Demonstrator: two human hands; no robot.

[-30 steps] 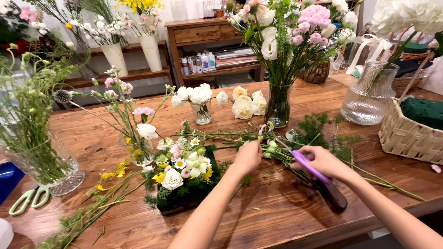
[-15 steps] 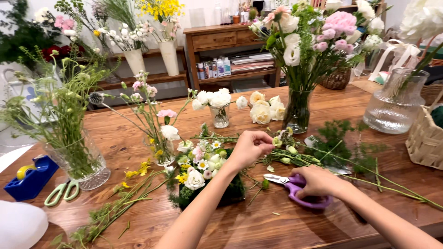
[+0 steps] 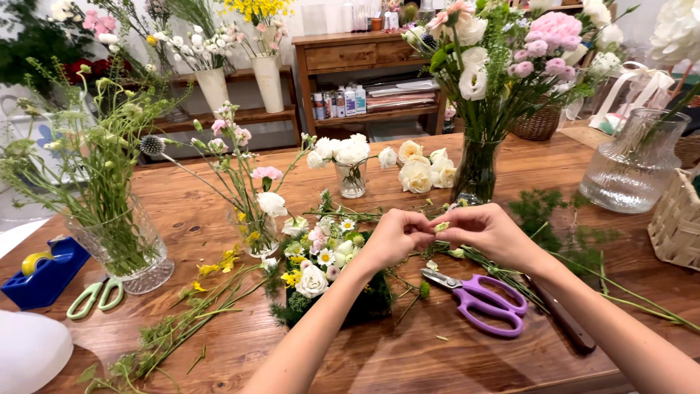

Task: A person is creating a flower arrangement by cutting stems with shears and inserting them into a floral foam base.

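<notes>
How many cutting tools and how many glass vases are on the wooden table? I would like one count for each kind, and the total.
Scissors: 2, the purple scissors near the right hand and the green scissors at left.
Knife: 1, the brown-handled knife.
Glass vases: 5, at.
Total: 8.

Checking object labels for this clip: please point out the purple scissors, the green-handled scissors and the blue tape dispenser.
purple scissors (image 3: 487, 301): head view, on the purple handle loops.
green-handled scissors (image 3: 93, 295): head view, on the pale green handles.
blue tape dispenser (image 3: 45, 273): head view, on its blue body.
</notes>
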